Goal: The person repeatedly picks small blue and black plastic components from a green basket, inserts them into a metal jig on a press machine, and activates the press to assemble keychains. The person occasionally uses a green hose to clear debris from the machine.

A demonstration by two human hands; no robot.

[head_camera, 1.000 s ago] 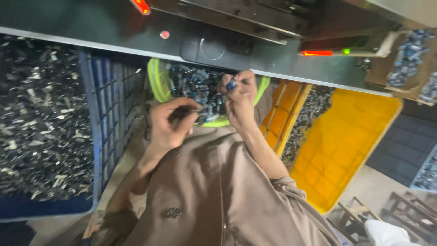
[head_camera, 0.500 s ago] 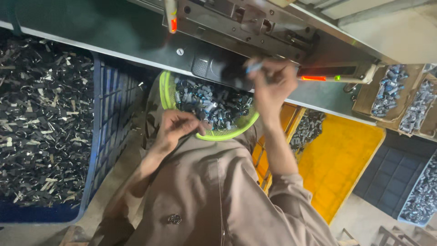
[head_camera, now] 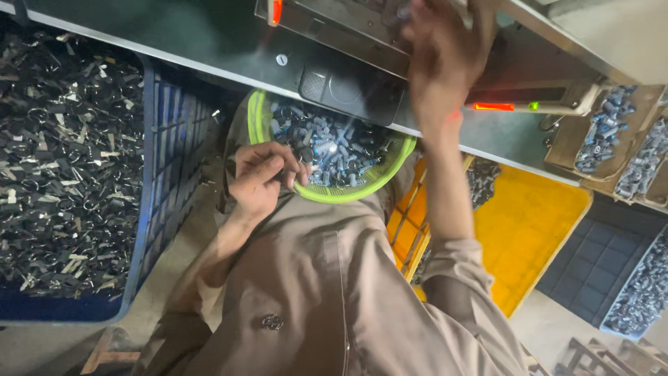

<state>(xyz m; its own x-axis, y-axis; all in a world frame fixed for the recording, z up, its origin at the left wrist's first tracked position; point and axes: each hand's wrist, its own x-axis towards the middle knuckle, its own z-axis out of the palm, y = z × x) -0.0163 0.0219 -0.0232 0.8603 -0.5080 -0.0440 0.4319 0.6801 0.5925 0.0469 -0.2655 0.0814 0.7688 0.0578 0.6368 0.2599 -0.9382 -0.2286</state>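
A lime-green mesh basket (head_camera: 348, 193) full of small grey and blue metal parts (head_camera: 334, 143) rests on my lap against the machine's edge. My left hand (head_camera: 259, 177) is at the basket's left rim, its fingers curled around some of the parts. My right hand (head_camera: 442, 59) is raised to the dark metal machine (head_camera: 209, 35) at the top of the view. It is blurred, and a small grey part shows pinched at its fingertips. My tan sleeves and shirt fill the lower middle.
A blue crate (head_camera: 163, 181) of dark metal clips stands at the left. A yellow crate (head_camera: 529, 230) with a few parts is at the right. Cardboard boxes (head_camera: 557, 157) of small parts sit at the far right. A red and a green light (head_camera: 502, 106) glow on the machine.
My right hand has risen from the basket up to the machine with a small part in it. My left hand has dipped back to the basket's left rim.
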